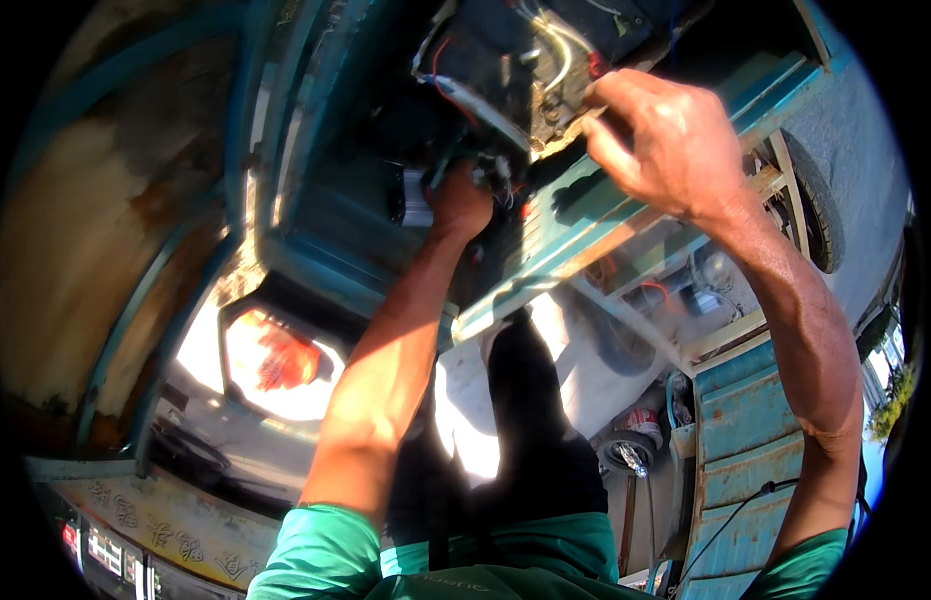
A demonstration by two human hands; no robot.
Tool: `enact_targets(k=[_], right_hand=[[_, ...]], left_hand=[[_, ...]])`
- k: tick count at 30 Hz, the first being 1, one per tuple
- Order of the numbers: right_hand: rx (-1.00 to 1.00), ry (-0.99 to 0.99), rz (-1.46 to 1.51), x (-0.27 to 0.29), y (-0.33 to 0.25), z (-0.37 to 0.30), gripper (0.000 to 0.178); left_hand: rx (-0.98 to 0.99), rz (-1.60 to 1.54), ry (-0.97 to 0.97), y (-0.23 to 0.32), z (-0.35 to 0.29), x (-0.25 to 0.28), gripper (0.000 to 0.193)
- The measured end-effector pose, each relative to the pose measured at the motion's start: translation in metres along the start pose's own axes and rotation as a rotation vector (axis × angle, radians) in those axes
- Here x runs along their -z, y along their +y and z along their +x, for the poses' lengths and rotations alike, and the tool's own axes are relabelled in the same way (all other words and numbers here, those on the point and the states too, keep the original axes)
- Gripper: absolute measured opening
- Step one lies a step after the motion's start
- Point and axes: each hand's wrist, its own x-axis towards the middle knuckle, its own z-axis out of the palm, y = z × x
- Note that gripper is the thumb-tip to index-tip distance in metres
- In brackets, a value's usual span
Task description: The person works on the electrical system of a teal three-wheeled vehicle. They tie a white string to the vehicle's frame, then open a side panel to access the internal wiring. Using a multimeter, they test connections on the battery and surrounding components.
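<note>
Both arms reach up into the open underside of a blue-painted metal vehicle body (335, 200), its sheet steel scuffed and rust-brown in patches on the left. The right hand (665, 140) sits at the upper middle, fingers curled and pressed together around the edge of a dark electrical unit (505, 70), a boxy part with a pale, dusty metal plate and a tangle of wires (555, 45) in white, yellow and red looping across it. The left hand (460, 200) is lower and just beside it, pushed up under the same unit near a small shiny metal cylinder (417, 198); its fingers are hidden in shadow, so I cannot tell whether they are spread or gripping. A flat blue steel rail (585, 240) runs slantwise below the hands. At lower left a rounded red lamp lens (280, 365) glows glossy in the sun. A black rubber tyre (820, 215) shows at right, above ribbed blue panels (750, 440). A pale strip with dark printed characters (165, 535) lies along the bottom left. Green sleeves (315, 560) cover the upper arms.
</note>
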Motion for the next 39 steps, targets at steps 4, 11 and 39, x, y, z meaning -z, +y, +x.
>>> enact_targets(k=[4,11,39], right_hand=[[-0.047,-0.022,0.057,0.003,-0.007,0.004,0.026],[-0.152,-0.108,0.161,0.034,-0.025,0.01,0.022],[-0.605,-0.903,1.782,-0.018,-0.368,-0.051,0.029]], left_hand=[[-0.04,-0.175,0.084,-0.013,-0.018,0.002,0.047],[0.127,-0.206,-0.045,0.049,-0.084,0.065,0.039],[-0.12,-0.358,0.493,-0.013,-0.381,0.247,0.014]])
